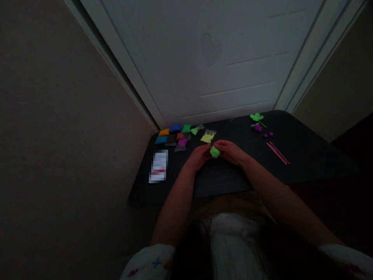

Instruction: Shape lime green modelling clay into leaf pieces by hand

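A: Where's the green lump [215, 152]?
B: Btwn the fingers of both hands, over the table [221, 181].
A: Grip?
B: L hand [201, 156] & R hand [230, 151] both grasping it, fingertips nearly meeting at its far side. Can't tell if the hands rest on the tabletop.
A: Pose?
B: Fingers curled inward, backs of hands up & outward. L forearm [177, 200] & R forearm [279, 194] angle in from either side, so they make a wedge w/ the lump at the tip.
A: Nearest to the grip?
B: Yellow pkt [207, 137], just beyond, a bit L. Purple pkt [182, 144] further L, w/ more coloured pkts [175, 128] past it.
A: Rest?
B: White sheet [159, 166], blurred, L of grip. Well R: pink sticks [278, 153], two purple balls [271, 133], purple cluster [257, 127], & farthest, green clover shape [257, 117].
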The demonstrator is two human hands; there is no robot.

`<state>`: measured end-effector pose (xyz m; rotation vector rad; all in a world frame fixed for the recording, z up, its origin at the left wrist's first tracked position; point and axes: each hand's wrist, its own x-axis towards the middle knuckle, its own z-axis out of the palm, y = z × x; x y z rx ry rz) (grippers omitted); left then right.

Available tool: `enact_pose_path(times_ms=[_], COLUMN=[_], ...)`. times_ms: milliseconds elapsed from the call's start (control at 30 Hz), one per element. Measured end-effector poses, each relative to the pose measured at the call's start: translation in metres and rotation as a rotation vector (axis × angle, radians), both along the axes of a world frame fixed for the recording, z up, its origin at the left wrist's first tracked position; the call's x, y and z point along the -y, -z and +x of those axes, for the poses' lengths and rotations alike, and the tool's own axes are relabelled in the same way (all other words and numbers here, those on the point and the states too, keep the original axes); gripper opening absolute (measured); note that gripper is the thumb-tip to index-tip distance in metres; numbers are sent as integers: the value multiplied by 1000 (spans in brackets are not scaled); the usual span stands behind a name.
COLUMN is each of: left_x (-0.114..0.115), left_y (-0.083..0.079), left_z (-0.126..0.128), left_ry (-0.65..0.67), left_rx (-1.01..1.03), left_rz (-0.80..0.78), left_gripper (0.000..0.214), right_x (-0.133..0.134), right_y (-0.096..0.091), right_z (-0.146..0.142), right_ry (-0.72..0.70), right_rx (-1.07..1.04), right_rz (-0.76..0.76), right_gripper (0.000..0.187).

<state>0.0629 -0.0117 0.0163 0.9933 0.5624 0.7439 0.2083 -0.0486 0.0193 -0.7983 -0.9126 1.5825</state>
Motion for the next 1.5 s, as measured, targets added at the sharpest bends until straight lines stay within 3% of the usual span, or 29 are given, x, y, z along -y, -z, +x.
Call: enact_pose_path(times_ms=[567, 900, 1233, 1500], left_x=[3, 2, 3, 7], left_y=[-6, -2, -1, -4], left_z=[1, -3, 7, 8], left_ry=[-45, 41, -114, -85], left_rx=[-27, -83, -148, -41], left_rz=[-28, -14, 125, 35], left_gripper=[27, 26, 24, 29], right_x=[-1, -3, -3, -2], right_y=[1, 2, 1, 0], right_z=[-2, -1, -4, -3], right_ry=[77, 122, 188, 184], right_rx=[0, -64, -68, -95], right_rz=[3, 15, 33, 13], right_gripper=[19, 17, 17, 19])
